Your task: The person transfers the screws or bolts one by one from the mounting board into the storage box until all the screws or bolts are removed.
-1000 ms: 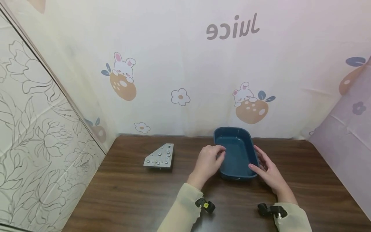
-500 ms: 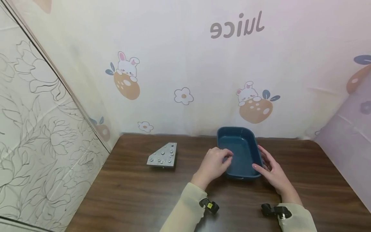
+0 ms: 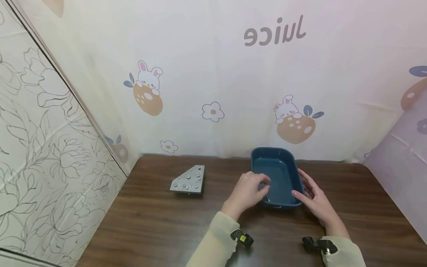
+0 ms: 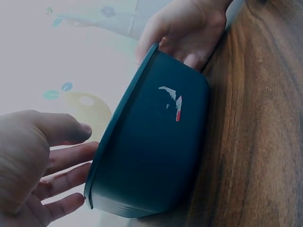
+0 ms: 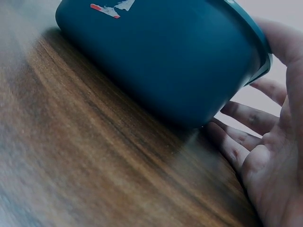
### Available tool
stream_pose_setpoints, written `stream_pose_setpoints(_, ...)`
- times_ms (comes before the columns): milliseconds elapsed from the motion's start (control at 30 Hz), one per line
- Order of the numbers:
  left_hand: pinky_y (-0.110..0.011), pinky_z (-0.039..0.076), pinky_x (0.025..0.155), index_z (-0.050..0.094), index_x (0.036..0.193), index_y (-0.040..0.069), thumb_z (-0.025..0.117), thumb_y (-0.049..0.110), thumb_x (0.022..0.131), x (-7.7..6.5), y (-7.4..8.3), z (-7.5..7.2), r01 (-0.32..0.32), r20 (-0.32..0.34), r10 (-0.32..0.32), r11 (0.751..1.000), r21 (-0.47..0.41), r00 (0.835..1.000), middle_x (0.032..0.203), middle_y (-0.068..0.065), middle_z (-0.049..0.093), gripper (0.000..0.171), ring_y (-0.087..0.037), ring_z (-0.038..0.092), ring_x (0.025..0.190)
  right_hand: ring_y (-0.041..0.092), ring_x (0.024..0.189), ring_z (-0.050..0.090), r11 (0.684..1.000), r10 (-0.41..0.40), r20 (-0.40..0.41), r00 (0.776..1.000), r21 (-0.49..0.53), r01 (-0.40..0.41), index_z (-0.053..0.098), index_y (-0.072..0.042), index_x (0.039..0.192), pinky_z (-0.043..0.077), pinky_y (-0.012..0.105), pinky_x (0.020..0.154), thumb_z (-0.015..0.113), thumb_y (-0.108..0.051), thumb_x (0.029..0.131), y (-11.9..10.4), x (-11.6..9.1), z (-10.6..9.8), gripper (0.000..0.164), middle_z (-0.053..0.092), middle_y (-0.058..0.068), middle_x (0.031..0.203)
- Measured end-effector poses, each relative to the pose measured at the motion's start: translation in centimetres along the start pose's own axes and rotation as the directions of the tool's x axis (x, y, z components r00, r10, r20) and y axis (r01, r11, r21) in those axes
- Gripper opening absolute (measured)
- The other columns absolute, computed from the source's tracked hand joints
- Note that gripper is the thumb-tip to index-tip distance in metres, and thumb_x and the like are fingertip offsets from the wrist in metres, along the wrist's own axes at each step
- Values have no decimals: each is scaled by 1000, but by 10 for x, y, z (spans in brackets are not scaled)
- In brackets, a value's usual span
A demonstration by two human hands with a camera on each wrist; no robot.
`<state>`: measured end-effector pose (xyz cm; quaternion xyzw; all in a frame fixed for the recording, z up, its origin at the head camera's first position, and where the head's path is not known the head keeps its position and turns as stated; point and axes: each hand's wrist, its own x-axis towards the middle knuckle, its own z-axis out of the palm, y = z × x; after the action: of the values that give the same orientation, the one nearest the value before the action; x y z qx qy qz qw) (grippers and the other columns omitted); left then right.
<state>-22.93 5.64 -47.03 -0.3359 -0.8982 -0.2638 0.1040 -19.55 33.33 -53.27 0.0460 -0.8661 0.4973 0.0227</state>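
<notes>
A dark blue rectangular tray (image 3: 278,178) stands on the table, a torn sticker (image 4: 176,101) on its near end. Above its left rim hovers my left hand (image 3: 246,193), palm turned in. In the left wrist view, thumb and fingers are slightly bent and apart, with nothing visible between them. Just below that thumb in the head view, a tiny thin light object (image 3: 268,198) shows in the tray's front left corner. My right hand (image 3: 317,202) holds the tray's right side, thumb over the rim and fingers along the outer wall.
A grey plate with a slanted corner (image 3: 189,180), bearing several small screw-like studs, rests on the table (image 3: 156,222) to the left. A printed curtain (image 3: 213,74) hangs behind the table's back edge, and more patterned cloth stands at both sides.
The tiny light object now shows under the left thumb inside the tray. Both hands keep nearly the same places at the tray; the head view has shifted slightly.
</notes>
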Motion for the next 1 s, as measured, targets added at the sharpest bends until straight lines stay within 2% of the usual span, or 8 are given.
stream_pose_setpoints(333, -24, 48, 93, 73, 115, 21, 73, 31, 93, 1, -1, -2, -2, 12, 2, 1000, -13, 1000, 107, 11, 72, 24, -3, 57, 97, 44, 137, 37, 1000, -15, -16, 1000, -23, 15, 14, -39, 161, 31, 5, 94, 65, -31, 99, 2, 1, 1, 81, 34, 20, 158)
stream_pose_setpoints(600, -19, 49, 88, 72, 117, 21, 73, 29, 94, 0, -3, -6, 24, 30, -23, 999, -34, 999, 110, 12, 72, 24, -3, 56, 97, 46, 139, 34, 1000, -8, -3, 1000, -12, 8, 14, -39, 161, 32, 7, 95, 65, -30, 99, 1, 1, 1, 81, 30, 22, 160)
stream_pose_setpoints(700, -18, 49, 88, 72, 118, 21, 73, 29, 94, 0, -4, -6, 32, 33, -31, 998, -46, 999, 111, 12, 72, 25, -3, 56, 98, 47, 141, 33, 1000, -2, -2, 1000, -14, 2, 14, -39, 161, 34, 13, 100, 65, -30, 99, 0, 1, 0, 81, 29, 21, 161)
stream_pose_setpoints(833, -18, 49, 89, 72, 118, 22, 73, 30, 94, 0, -4, -7, 33, 33, -31, 998, -58, 999, 111, 12, 72, 25, -3, 57, 100, 46, 142, 32, 1000, 5, -4, 1000, -14, -5, 12, -40, 161, 37, 36, 110, 65, -30, 99, 1, 1, 0, 82, 27, 20, 162)
stream_pose_setpoints(1000, -20, 49, 90, 71, 118, 22, 73, 30, 94, 0, -4, -6, 29, 38, -27, 998, -56, 999, 112, 12, 71, 26, -3, 57, 100, 43, 141, 34, 1000, 5, -6, 1000, -24, -5, 13, -42, 161, 39, 40, 109, 65, -31, 99, 2, 1, 1, 82, 29, 18, 161)
